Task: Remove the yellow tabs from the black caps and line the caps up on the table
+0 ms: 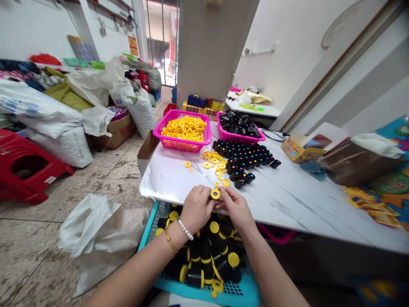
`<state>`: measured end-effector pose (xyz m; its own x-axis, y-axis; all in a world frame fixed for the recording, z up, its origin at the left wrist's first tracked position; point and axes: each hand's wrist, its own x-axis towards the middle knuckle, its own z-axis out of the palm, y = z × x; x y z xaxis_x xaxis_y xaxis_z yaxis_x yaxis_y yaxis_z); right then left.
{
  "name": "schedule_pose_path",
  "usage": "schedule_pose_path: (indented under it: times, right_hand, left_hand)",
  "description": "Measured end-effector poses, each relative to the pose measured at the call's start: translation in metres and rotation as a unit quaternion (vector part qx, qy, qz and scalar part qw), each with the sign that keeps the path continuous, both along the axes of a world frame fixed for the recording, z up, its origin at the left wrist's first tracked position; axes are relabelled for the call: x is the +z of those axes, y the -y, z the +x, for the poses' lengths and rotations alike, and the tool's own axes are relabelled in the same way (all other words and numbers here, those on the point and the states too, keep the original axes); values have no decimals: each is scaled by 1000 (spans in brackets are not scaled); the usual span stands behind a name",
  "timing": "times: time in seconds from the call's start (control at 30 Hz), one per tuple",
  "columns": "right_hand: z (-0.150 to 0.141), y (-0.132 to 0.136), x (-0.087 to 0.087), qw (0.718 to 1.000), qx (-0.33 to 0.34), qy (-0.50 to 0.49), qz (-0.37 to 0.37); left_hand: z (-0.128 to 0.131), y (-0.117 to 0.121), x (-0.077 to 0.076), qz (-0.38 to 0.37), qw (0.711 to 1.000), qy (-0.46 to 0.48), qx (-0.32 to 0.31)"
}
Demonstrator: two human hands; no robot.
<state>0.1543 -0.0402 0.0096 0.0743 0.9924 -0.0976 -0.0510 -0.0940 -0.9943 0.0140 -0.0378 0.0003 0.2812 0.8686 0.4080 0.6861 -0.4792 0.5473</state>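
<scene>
My left hand [198, 209], a pearl bracelet and a gold bangle at its wrist, is closed round a small black cylinder whose body is mostly hidden. On the cylinder's end sits a yellow ring cap [215, 194] with a small tab. The fingers of my right hand [234, 207] pinch at the cap's right edge. Just beyond, loose yellow ring caps [214, 160] and several standing black cylinders [246, 155] with coloured dots lie on the table. Below my hands, a blue basket [150, 230] holds many black cylinders with yellow caps.
A pink basket [183, 147] of yellow caps and a pink basket [236, 136] of black cylinders stand at the back of the white table [300, 192]. Boxes [298, 149] and a brown bag [358, 160] are at right. Left are a white sack [96, 238] and a red stool [28, 166].
</scene>
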Motion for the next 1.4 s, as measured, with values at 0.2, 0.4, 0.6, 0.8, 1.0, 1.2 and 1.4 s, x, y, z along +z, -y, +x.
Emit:
schedule_pose_path:
  times: [0.2, 0.4, 0.6, 0.8, 1.0, 1.2, 1.4]
  right_hand:
    - [5, -7, 8, 998, 38, -15, -43]
    - [-1, -6, 7, 997, 66, 17, -23]
    - [-1, -6, 5, 997, 66, -10, -47]
    - [4, -20, 10, 992, 43, -68, -92]
    - [9, -32, 15, 975, 196, 71, -72]
    - [-3, -28, 19, 972, 190, 130, -55]
    - [1, 23, 7, 987, 57, 130, 81]
  left_hand:
    - [-17, -5, 9, 5, 997, -54, -49]
    - [-18, 0, 2, 17, 999, -17, -34]
    - [-6, 2, -8, 52, 997, 64, 7]
    - [-5, 0, -12, 28, 994, 101, 31]
    - [-7, 2, -10, -1, 999, 38, 28]
    - [-5, -3, -13, 30, 998, 5, 57]
    - [-34, 22, -7, 56, 998, 28, 2]
